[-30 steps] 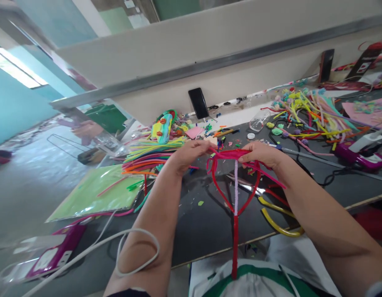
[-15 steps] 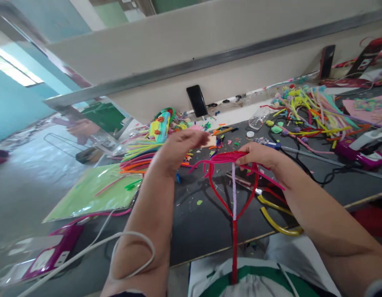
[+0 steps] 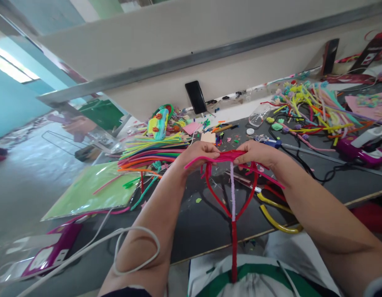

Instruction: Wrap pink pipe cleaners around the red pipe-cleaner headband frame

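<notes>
Both hands pinch a flat band of pink and red pipe cleaners in front of me. My left hand is closed on its left side, my right hand on its right side. Loose pink ends stick out past both hands. Below the band hang two curved red pipe cleaners and a straight lilac pipe cleaner. They meet at a red wrapped stem that points down toward my body. The fingertips behind the band are partly hidden.
Yellow-handled scissors lie under my right forearm. A pile of coloured pipe cleaners is at left, a green plastic packet before it. A phone leans on the partition. A white cable loops over my left forearm.
My left hand has come down and right from above the table and closed on the left side of the pink band. My right hand keeps its hold.
</notes>
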Action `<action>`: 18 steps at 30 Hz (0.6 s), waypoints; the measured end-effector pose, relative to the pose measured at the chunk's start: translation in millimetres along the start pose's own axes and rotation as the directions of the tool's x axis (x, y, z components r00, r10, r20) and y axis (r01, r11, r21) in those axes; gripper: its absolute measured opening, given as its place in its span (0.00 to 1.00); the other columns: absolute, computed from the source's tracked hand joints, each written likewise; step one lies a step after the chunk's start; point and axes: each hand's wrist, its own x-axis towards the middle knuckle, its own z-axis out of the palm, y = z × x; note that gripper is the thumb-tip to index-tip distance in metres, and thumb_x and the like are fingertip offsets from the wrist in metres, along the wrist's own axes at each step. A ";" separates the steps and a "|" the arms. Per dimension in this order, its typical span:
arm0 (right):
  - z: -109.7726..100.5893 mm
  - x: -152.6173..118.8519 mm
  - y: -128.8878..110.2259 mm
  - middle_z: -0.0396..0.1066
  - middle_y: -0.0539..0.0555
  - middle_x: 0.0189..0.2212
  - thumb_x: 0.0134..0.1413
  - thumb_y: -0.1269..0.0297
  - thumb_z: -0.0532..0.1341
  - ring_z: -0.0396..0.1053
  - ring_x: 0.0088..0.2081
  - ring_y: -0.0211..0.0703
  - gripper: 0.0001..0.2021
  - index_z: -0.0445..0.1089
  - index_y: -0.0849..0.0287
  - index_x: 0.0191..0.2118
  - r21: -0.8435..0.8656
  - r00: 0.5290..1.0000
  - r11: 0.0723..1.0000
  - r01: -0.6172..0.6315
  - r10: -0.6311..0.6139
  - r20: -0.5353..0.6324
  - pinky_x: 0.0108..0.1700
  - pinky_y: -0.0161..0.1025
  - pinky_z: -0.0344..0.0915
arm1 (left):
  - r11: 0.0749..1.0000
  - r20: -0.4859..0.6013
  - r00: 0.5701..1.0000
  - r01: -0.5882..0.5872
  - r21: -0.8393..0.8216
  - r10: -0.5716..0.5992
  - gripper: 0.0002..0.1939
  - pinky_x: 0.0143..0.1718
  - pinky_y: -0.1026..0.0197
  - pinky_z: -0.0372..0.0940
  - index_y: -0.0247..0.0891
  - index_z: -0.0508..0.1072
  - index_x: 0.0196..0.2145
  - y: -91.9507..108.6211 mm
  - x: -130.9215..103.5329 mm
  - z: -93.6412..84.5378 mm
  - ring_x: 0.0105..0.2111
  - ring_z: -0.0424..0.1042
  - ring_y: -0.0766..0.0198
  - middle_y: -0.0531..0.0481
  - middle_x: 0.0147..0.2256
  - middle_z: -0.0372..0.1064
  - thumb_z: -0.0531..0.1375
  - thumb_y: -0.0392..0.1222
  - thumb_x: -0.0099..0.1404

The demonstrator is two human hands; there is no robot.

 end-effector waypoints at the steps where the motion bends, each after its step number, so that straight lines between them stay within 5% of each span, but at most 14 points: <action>1: -0.1 0.4 0.2 0.73 0.50 0.19 0.40 0.62 0.69 0.65 0.19 0.32 0.10 0.74 0.64 0.27 0.011 1.000 1.000 0.001 -0.001 -0.006 0.22 0.29 0.60 | 1.000 -0.017 1.000 -0.010 0.001 0.010 0.16 0.20 0.68 0.56 0.30 0.77 0.31 -0.8 1.1 0.7 0.19 0.66 0.69 0.50 0.20 0.70 0.66 0.47 0.50; 4: -2.4 2.0 1.6 0.73 0.50 0.18 0.40 0.62 0.69 0.65 0.18 0.33 0.09 0.73 0.63 0.27 0.095 0.999 0.995 -0.006 0.011 -0.050 0.21 0.30 0.61 | 0.995 -0.130 0.986 -0.099 0.010 0.100 0.15 0.23 0.67 0.58 0.31 0.77 0.32 -1.9 4.6 -3.7 0.22 0.67 0.68 0.49 0.24 0.72 0.66 0.46 0.49; 6: -5.0 3.3 2.6 0.73 0.50 0.18 0.40 0.63 0.69 0.65 0.17 0.34 0.09 0.73 0.62 0.28 0.183 0.993 0.983 0.001 0.021 -0.116 0.21 0.31 0.61 | 0.976 -0.309 0.927 -0.219 0.008 0.210 0.16 0.26 0.68 0.60 0.33 0.76 0.36 -0.8 6.4 -13.2 0.27 0.69 0.67 0.49 0.30 0.74 0.65 0.43 0.49; 7: -6.4 3.8 3.0 0.72 0.50 0.18 0.40 0.64 0.69 0.65 0.18 0.34 0.09 0.73 0.62 0.28 0.227 0.988 0.974 0.013 0.022 -0.152 0.22 0.31 0.62 | 0.959 -0.422 0.870 -0.282 -0.001 0.255 0.17 0.28 0.68 0.61 0.35 0.75 0.38 0.6 6.6 -19.0 0.28 0.70 0.67 0.49 0.33 0.74 0.65 0.41 0.49; 9: -9.0 4.7 3.3 0.73 0.50 0.18 0.42 0.64 0.68 0.66 0.19 0.35 0.08 0.72 0.62 0.29 0.299 0.977 0.953 0.052 0.014 -0.212 0.23 0.32 0.64 | 0.919 -0.673 0.683 -0.395 -0.012 0.284 0.16 0.26 0.69 0.61 0.38 0.73 0.39 5.6 4.6 -28.6 0.27 0.69 0.70 0.50 0.35 0.73 0.62 0.39 0.50; 11: -10.7 5.1 3.0 0.73 0.51 0.19 0.45 0.64 0.67 0.67 0.20 0.36 0.07 0.72 0.62 0.30 0.341 0.971 0.936 0.091 -0.007 -0.239 0.25 0.32 0.65 | 0.879 -0.774 0.554 -0.476 0.008 0.307 0.14 0.25 0.69 0.61 0.40 0.72 0.38 12.6 -0.8 -30.6 0.26 0.68 0.71 0.52 0.33 0.72 0.61 0.38 0.51; 12: -11.2 5.2 2.8 0.73 0.52 0.20 0.46 0.63 0.66 0.68 0.21 0.36 0.08 0.72 0.62 0.31 0.353 0.970 0.930 0.105 -0.018 -0.241 0.25 0.32 0.65 | 0.874 -0.758 0.565 -0.485 0.014 0.326 0.12 0.25 0.68 0.62 0.40 0.72 0.37 15.9 -4.4 -27.7 0.26 0.69 0.70 0.52 0.31 0.71 0.60 0.39 0.52; 13: -11.5 5.3 2.7 0.74 0.52 0.21 0.47 0.62 0.66 0.69 0.22 0.37 0.08 0.72 0.63 0.32 0.361 0.971 0.926 0.112 -0.025 -0.237 0.26 0.32 0.66 | 0.890 -0.695 0.636 -0.457 0.011 0.335 0.11 0.26 0.67 0.63 0.39 0.72 0.36 18.7 -8.0 -22.3 0.26 0.69 0.68 0.52 0.28 0.71 0.60 0.41 0.53; 15: -11.6 5.6 3.3 0.74 0.53 0.22 0.48 0.60 0.66 0.69 0.23 0.37 0.10 0.72 0.63 0.33 0.368 0.975 0.921 0.123 -0.042 -0.220 0.26 0.32 0.65 | 0.952 -0.449 0.847 -0.303 0.033 0.285 0.12 0.27 0.64 0.65 0.37 0.74 0.33 21.0 -13.0 -5.7 0.27 0.71 0.63 0.51 0.25 0.70 0.62 0.46 0.54; 16: -11.3 5.9 4.0 0.74 0.53 0.22 0.49 0.58 0.65 0.68 0.23 0.37 0.12 0.73 0.63 0.33 0.367 0.976 0.920 0.134 -0.058 -0.211 0.26 0.32 0.65 | 0.969 -0.326 0.913 -0.240 0.062 0.248 0.13 0.27 0.64 0.65 0.36 0.74 0.32 20.2 -13.4 4.1 0.28 0.71 0.62 0.51 0.24 0.70 0.63 0.47 0.52; 18: -9.7 6.8 6.2 0.74 0.52 0.24 0.49 0.55 0.65 0.67 0.23 0.35 0.14 0.73 0.62 0.33 0.360 0.971 0.916 0.176 -0.101 -0.218 0.27 0.32 0.65 | 0.980 -0.172 0.967 -0.171 0.097 0.186 0.15 0.28 0.65 0.64 0.36 0.74 0.30 15.5 -9.2 23.2 0.31 0.72 0.60 0.53 0.24 0.70 0.65 0.50 0.50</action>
